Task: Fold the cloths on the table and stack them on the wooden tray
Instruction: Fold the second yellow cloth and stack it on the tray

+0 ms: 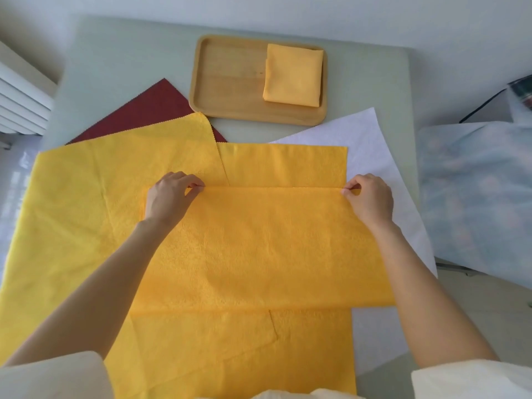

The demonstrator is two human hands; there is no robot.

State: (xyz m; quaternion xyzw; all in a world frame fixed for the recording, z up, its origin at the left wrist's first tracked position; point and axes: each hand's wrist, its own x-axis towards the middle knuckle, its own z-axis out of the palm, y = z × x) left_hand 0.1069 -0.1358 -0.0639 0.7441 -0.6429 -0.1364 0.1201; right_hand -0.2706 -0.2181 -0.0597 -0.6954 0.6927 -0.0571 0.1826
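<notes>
Sleeves: pale sleeves (51, 375) sit closest to the camera, with both bare forearms reaching forward over the desk (138, 53).
Cloth in hand: yellow cloth (259, 249) lies flat directly below and behind both grips, its near edge carried forward as a fold; the long axis runs side to side, from one grip to the other.
Left grip: left hand (169, 197) pinches the folded edge's left corner between thumb and fingertips, other fingers curled.
Right grip: right hand (370, 197) pinches the right corner the same way; both hands sit level along one straight edge.
Key relation: the cloth's far edge (282, 145) lies just ahead of both grips, parallel to the held edge, and each hand looks equally near it.
Judgement: the fold appears about half carried; the held edge probably has to meet that far edge squarely.
Tray: wooden tray (230, 82) stands farther ahead of the grips, a folded yellow cloth (293, 74) on its right side.
Other cloths: second yellow cloth (86, 180) left of the left grip, dark red cloth (152, 110) beyond it, white cloth (371, 145) by the right grip.
</notes>
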